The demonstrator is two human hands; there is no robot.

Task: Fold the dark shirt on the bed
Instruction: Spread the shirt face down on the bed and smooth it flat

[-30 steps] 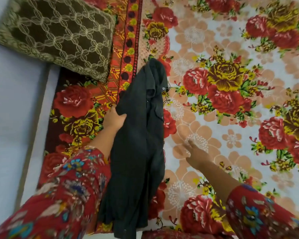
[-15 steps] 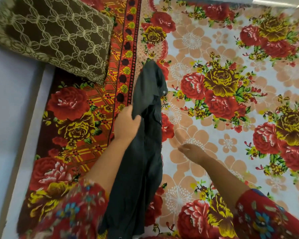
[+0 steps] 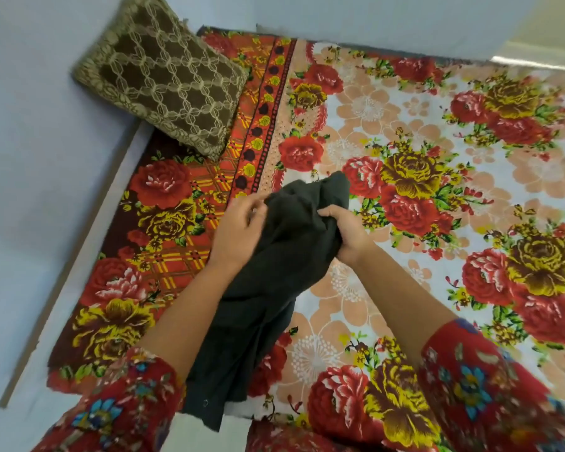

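Note:
The dark shirt [image 3: 268,288] is bunched into a long crumpled strip over the bed's floral sheet [image 3: 405,262], its lower end hanging past the near edge. My left hand [image 3: 238,228] pinches the upper left edge of the cloth. On the upper right, my right hand [image 3: 346,234] grips a bunched handful of the fabric. The top of the shirt is lifted between both hands. Both forearms wear red floral sleeves.
A brown patterned pillow [image 3: 163,89] lies at the bed's far left corner against the pale wall [image 3: 46,141]. The bed's left edge [image 3: 88,256] runs along that wall. The floral sheet stretches away to the right.
My right hand left the sheet and took hold of the shirt's top. My left hand slid up the cloth, and the shirt's upper end is drawn back and bunched between both hands.

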